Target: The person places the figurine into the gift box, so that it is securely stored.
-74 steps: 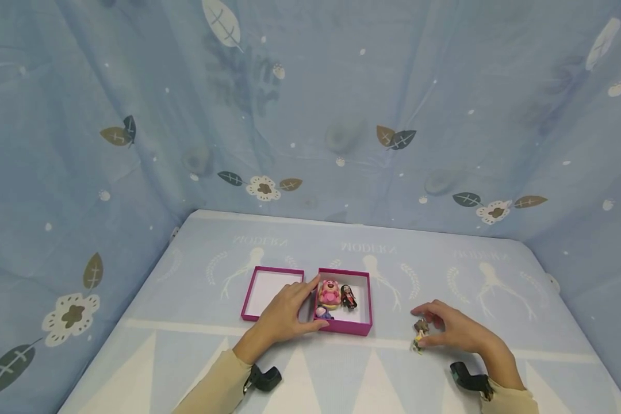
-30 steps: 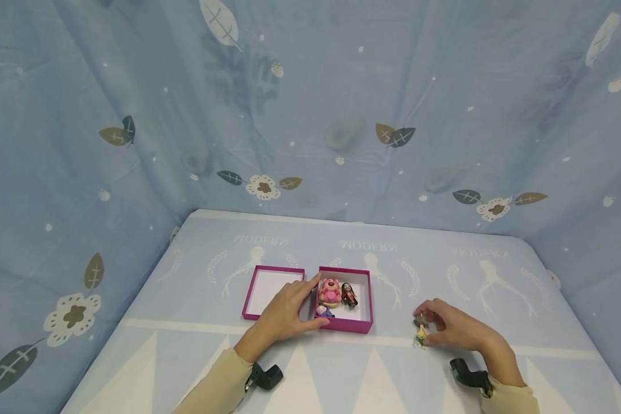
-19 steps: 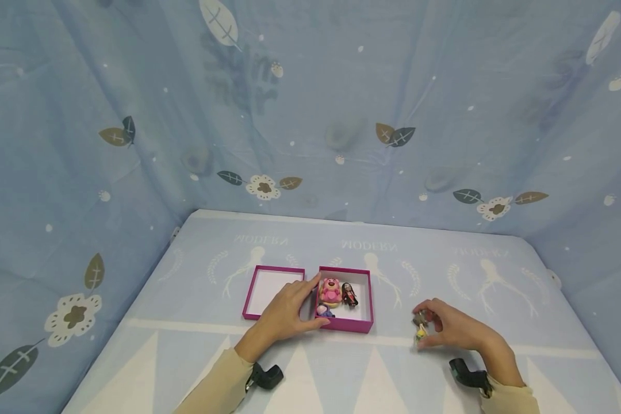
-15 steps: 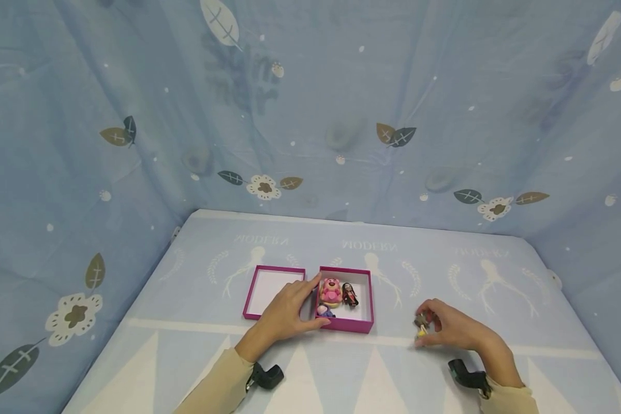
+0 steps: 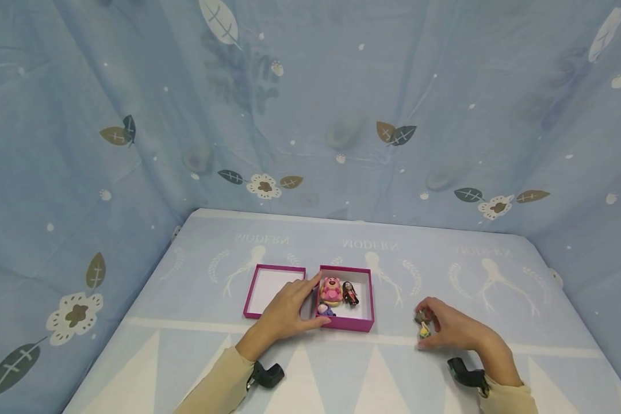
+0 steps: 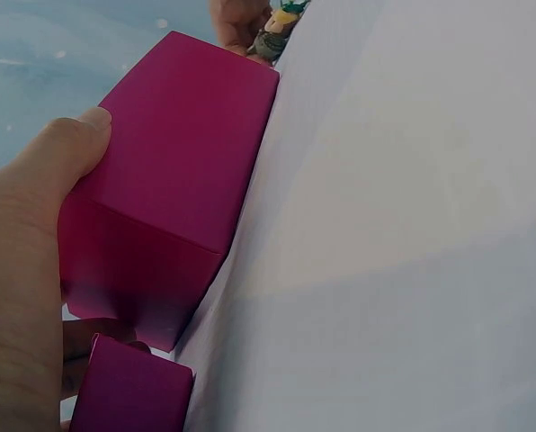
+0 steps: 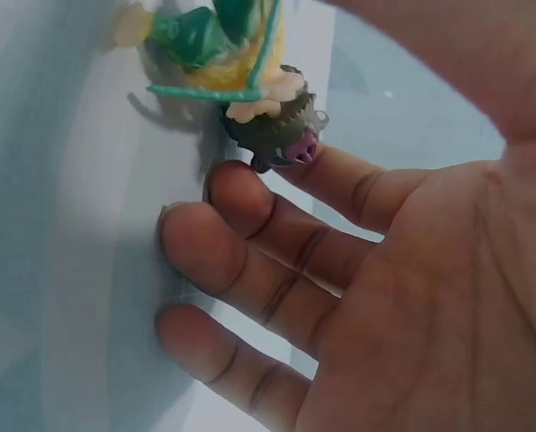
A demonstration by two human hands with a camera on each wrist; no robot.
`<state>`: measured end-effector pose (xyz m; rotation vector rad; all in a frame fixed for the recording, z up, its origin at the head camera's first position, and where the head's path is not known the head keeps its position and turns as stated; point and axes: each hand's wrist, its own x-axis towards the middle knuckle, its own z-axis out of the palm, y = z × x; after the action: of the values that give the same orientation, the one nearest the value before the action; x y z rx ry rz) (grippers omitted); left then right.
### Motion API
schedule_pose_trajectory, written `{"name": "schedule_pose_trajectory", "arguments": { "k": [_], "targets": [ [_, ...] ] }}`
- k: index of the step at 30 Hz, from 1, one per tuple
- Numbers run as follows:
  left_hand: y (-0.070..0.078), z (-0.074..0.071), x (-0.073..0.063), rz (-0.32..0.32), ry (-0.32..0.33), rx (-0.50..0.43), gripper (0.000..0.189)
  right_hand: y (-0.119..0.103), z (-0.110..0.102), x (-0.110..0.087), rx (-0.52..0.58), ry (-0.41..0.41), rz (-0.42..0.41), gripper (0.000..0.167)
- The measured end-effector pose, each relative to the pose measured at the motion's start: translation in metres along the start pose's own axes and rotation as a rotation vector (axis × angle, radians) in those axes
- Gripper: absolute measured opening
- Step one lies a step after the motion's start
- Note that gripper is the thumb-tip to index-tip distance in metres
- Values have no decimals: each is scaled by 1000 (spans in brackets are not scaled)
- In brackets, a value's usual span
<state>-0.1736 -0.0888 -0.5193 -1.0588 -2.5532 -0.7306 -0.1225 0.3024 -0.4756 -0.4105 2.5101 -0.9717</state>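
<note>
My left hand [image 5: 284, 310] steadies an open magenta box [image 5: 348, 324], thumb against its near wall and fingers at its left side. Inside sit a pink bear figurine [image 5: 332, 292], a dark-haired figurine in black and red [image 5: 349, 293] and a small blue-purple figurine [image 5: 325, 311] in the near left corner. Right of the box, my right hand [image 5: 455, 328] holds a small figurine [image 5: 424, 331] between thumb and forefinger, low over the table. In the right wrist view the figurine [image 7: 290, 126] has a grey-brown boar head and a yellow and green body; the thumb tip is out of that view.
The shallow magenta lid [image 5: 271, 284], white inside, lies just left of the box, partly covered by my left hand. A pale patterned cloth [image 5: 372, 374] covers the table. Blue printed curtain [image 5: 310, 103] hangs behind and at both sides.
My right fingers have shifted slightly around the boar-headed figurine, which has turned a little and edged right. The left hand, box and figurines inside stay put.
</note>
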Motion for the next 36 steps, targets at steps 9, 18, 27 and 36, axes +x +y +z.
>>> {"name": "schedule_pose_trajectory", "arguments": {
  "k": [9, 18, 27, 36],
  "targets": [
    [0, 0, 0, -22, -21, -4, 98, 2, -2, 1, -59, 29, -20, 65],
    [-1, 1, 0, -21, -19, -13, 98, 3, -6, 1, -32, 27, -74, 66],
    [0, 1, 0, -24, -12, -19, 96, -1, -8, 2, -23, 32, -104, 65],
    [1, 0, 0, -13, -7, -8, 97, -5, -6, 4, -39, 37, -114, 66]
  ]
}}
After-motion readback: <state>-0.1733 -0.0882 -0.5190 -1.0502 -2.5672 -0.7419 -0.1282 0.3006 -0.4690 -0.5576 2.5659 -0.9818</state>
